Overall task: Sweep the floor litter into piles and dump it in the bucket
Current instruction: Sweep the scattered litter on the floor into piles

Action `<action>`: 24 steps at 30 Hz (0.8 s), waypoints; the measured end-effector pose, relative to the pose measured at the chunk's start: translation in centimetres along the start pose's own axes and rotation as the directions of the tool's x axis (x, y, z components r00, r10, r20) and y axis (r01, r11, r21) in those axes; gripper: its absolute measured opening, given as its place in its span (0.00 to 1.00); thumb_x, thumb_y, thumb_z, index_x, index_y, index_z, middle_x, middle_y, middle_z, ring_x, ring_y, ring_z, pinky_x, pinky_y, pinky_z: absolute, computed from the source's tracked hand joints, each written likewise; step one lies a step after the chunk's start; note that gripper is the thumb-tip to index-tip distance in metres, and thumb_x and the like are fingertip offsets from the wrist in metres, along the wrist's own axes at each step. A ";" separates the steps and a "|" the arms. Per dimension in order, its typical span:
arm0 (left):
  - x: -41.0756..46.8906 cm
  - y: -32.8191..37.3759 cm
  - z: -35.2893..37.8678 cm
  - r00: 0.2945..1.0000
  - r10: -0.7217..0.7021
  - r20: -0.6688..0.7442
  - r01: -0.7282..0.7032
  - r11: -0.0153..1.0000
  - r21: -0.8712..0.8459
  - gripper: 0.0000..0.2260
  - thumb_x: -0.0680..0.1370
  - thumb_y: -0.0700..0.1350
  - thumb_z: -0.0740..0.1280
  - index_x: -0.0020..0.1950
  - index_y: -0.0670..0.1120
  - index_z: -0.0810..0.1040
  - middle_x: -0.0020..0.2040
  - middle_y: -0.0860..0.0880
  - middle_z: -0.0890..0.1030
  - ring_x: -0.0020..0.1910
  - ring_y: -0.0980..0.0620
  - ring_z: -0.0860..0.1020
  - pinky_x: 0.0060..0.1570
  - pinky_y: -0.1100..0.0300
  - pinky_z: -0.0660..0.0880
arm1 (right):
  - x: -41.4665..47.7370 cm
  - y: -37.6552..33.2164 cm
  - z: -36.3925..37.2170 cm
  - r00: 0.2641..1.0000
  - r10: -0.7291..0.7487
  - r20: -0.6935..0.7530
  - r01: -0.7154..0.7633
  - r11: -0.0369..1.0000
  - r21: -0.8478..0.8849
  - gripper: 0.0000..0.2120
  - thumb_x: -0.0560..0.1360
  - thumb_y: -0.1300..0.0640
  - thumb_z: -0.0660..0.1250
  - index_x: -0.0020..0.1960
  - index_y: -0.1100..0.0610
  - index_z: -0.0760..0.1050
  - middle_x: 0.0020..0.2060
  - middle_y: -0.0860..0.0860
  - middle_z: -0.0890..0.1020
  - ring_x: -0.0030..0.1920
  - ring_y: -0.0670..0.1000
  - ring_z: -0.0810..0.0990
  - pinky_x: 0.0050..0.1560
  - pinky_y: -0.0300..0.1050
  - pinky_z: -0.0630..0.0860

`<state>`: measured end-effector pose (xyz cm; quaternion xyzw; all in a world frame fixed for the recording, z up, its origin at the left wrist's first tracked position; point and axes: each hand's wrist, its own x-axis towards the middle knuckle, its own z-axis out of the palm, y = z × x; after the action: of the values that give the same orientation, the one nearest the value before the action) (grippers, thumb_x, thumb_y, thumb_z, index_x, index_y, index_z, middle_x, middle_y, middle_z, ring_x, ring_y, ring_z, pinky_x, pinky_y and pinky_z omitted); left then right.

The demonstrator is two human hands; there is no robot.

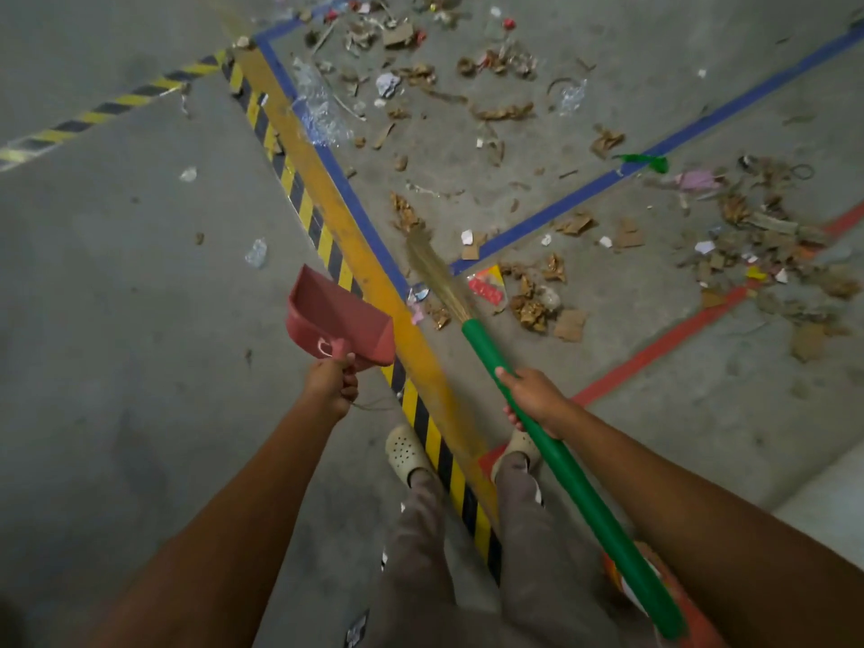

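Concrete floor (pixel 140 273) fills the view, divided by a broad yellow stripe (pixel 374 254) edged with hazard-striped tape (pixel 304 203), plus blue tape (pixel 608 180) and red tape (pixel 678 339) lines. Litter (pixel 528 306), consisting of cardboard scraps, crumpled brown paper, clear plastic and small wrappers, lies loose across the taped zones ahead and to the right. No gathered pile is evident, so the sweeping step appears to be at or near its start. The person's right hand (pixel 533 402) is wrapped firmly around the green handle of the broom (pixel 486 357) partway along its length, a grip that leaves the long rear section free as a lever. The bristles (pixel 430 268) point forward and down at the corner of the blue tape, beside the nearest scraps. Whether they touch the floor cannot be determined. The left hand (pixel 329 385) grips the short handle of the red dustpan (pixel 336 315), which is held clear of the floor and off to the side with its mouth facing away from the person, probably to keep it out of the broom's path until a pile exists. An orange object (pixel 611 577) shows behind the broom handle at lower right. It may be the bucket, but this is not certain.
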<state>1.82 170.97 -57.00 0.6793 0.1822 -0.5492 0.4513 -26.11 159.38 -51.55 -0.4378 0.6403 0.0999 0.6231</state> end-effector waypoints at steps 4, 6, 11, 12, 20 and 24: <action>3.1 -1.1 -1.3 0.999 -0.035 -0.035 0.036 0.999 0.035 0.12 0.83 0.38 0.59 0.40 0.48 0.67 0.34 0.49 0.64 0.18 0.59 0.60 0.16 0.69 0.54 | 2.9 1.6 3.5 0.998 0.020 0.052 -0.019 1.000 -0.022 0.09 0.83 0.59 0.63 0.58 0.63 0.68 0.36 0.58 0.77 0.31 0.54 0.78 0.35 0.50 0.79; 5.3 -2.2 -1.6 0.998 -0.044 -0.042 0.045 0.998 0.046 0.11 0.83 0.39 0.59 0.41 0.48 0.67 0.33 0.49 0.65 0.18 0.59 0.60 0.16 0.69 0.54 | 5.1 2.8 4.9 0.998 0.049 0.037 -0.046 0.996 -0.081 0.13 0.78 0.64 0.67 0.59 0.62 0.66 0.39 0.58 0.79 0.32 0.54 0.81 0.38 0.52 0.81; 11.8 -5.8 -1.5 0.995 -0.020 -0.101 0.026 0.998 0.057 0.09 0.81 0.38 0.61 0.43 0.47 0.67 0.33 0.48 0.67 0.18 0.59 0.62 0.17 0.70 0.55 | 11.7 6.8 7.8 1.000 0.002 -0.030 -0.009 0.975 -0.223 0.11 0.78 0.58 0.68 0.55 0.56 0.68 0.33 0.54 0.79 0.25 0.49 0.76 0.25 0.40 0.72; 13.1 -6.6 -1.4 0.993 -0.013 -0.118 0.021 0.998 0.066 0.09 0.81 0.38 0.62 0.43 0.46 0.68 0.33 0.48 0.67 0.19 0.58 0.62 0.18 0.70 0.55 | 13.3 7.7 8.2 0.999 0.002 -0.033 -0.010 0.975 -0.220 0.10 0.80 0.54 0.68 0.57 0.56 0.70 0.33 0.55 0.79 0.26 0.50 0.76 0.26 0.41 0.72; 21.1 -12.7 0.8 0.981 -0.003 -0.196 0.036 0.986 0.165 0.10 0.81 0.38 0.61 0.40 0.46 0.69 0.26 0.50 0.68 0.16 0.58 0.62 0.18 0.71 0.55 | 25.0 15.0 7.5 0.988 0.140 -0.058 -0.150 0.957 -0.249 0.15 0.80 0.50 0.66 0.58 0.62 0.75 0.30 0.55 0.79 0.26 0.53 0.77 0.28 0.43 0.75; 23.5 -14.6 2.8 0.984 -0.028 -0.174 0.066 0.974 0.217 0.09 0.81 0.39 0.61 0.41 0.46 0.68 0.30 0.49 0.69 0.17 0.58 0.63 0.18 0.71 0.56 | 28.9 18.0 3.7 0.979 0.163 -0.126 -0.194 0.935 -0.295 0.14 0.79 0.49 0.67 0.53 0.61 0.77 0.33 0.59 0.84 0.28 0.56 0.80 0.36 0.50 0.81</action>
<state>-2.94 170.56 -84.41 0.7652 0.1737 -0.5169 0.3423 -31.23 160.01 -85.38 -0.4735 0.6844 0.2321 0.5034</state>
